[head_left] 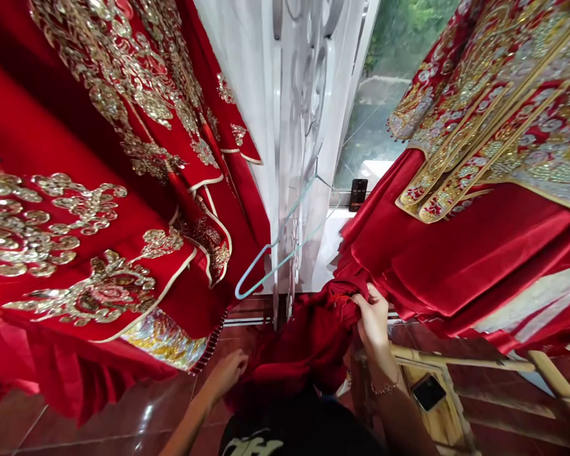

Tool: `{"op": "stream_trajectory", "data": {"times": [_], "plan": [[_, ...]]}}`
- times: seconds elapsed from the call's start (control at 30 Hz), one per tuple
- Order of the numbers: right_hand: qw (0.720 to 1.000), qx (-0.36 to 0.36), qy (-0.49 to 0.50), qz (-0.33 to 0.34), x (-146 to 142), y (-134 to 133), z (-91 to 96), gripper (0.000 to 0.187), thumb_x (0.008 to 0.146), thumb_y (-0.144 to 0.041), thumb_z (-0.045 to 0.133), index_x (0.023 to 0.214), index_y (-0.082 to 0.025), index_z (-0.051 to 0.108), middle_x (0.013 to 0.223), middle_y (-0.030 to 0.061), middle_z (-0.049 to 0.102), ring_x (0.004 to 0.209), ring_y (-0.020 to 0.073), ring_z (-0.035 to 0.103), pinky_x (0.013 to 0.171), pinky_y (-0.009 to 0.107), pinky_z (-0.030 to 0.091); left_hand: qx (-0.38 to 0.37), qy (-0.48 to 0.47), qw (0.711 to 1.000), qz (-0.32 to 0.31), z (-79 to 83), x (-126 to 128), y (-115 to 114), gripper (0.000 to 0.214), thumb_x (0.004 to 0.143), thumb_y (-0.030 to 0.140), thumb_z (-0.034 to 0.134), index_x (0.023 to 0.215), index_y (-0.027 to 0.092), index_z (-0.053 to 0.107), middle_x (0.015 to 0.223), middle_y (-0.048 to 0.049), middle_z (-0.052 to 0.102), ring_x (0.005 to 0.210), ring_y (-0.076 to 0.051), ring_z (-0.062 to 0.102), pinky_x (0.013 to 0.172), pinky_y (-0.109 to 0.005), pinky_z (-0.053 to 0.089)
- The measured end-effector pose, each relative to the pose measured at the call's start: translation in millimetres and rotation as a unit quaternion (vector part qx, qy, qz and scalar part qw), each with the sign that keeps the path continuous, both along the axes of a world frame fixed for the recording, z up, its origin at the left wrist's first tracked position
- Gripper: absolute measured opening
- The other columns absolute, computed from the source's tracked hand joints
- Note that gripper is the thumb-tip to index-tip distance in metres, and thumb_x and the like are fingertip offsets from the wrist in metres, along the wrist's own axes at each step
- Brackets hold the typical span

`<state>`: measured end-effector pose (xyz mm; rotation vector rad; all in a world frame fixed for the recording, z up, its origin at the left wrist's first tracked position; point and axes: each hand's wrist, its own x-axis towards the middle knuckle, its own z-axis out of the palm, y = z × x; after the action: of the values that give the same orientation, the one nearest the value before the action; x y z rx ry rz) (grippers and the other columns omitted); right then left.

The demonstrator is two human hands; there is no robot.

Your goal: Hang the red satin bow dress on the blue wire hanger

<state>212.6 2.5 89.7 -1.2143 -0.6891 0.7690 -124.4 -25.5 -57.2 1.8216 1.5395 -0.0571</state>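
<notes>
A dark red garment [294, 361] lies bunched across my front, its shape lost in folds. My right hand [373, 310] is closed on its gathered upper end, thumb on top; a thin bracelet circles that wrist. At the garment's left edge, my left hand [232, 366] has its fingers curled closed against the cloth, the fingertips partly hidden. Just beyond the garment, a light blue hanger [259, 278] dangles by its hook from the white metal rack, with no clothing on it.
Red gowns with gold sequins [99, 291] hang on the left, and a beaded red gown [456, 240] on the right. A white scrolled metal rack [308, 82] stands between them. One phone [358, 194] leans by the window; another phone [428, 392] lies on a bamboo chair [449, 411].
</notes>
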Motion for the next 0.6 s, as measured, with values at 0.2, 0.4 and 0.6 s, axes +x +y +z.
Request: {"op": "stream_trajectory", "data": {"times": [0.2,0.4,0.6], "plan": [[1.000,-0.008,-0.005,0.010,-9.2,-8.9,6.2,0.015,0.059,-0.020,0.068,0.061,-0.019,0.053,0.058,-0.0075,0.048,0.058,0.0084,0.038,0.055,0.022,0.032,0.045,-0.177,0.947,0.263,-10.1,35.7,-4.9,0.012,0.077,0.015,0.040,0.069,0.024,0.039,0.061,0.0022,0.050,0.064,-0.017,0.058,0.070,-0.029,0.048],[0.999,0.004,0.017,0.028,-18.0,-12.4,5.6,0.014,0.059,-0.019,0.070,0.064,-0.018,0.057,0.062,-0.0064,0.055,0.061,0.0092,0.045,0.063,0.023,0.039,0.142,-0.416,0.772,0.459,7.0,60.5,21.8,0.026,0.064,0.039,0.052,0.083,0.023,0.044,0.076,0.0007,0.061,0.068,-0.015,0.062,0.067,-0.026,0.050],[0.995,0.004,0.085,0.046,-37.5,-21.3,13.6,0.018,0.058,-0.018,0.073,0.072,-0.020,0.062,0.067,-0.0054,0.063,0.063,0.0104,0.053,0.065,0.023,0.045,0.148,-0.603,0.666,0.414,61.9,101.6,25.5,0.028,0.068,0.035,0.068,0.092,0.021,0.059,0.103,-0.0057,0.069,0.086,-0.018,0.066,0.083,-0.031,0.051]]}}
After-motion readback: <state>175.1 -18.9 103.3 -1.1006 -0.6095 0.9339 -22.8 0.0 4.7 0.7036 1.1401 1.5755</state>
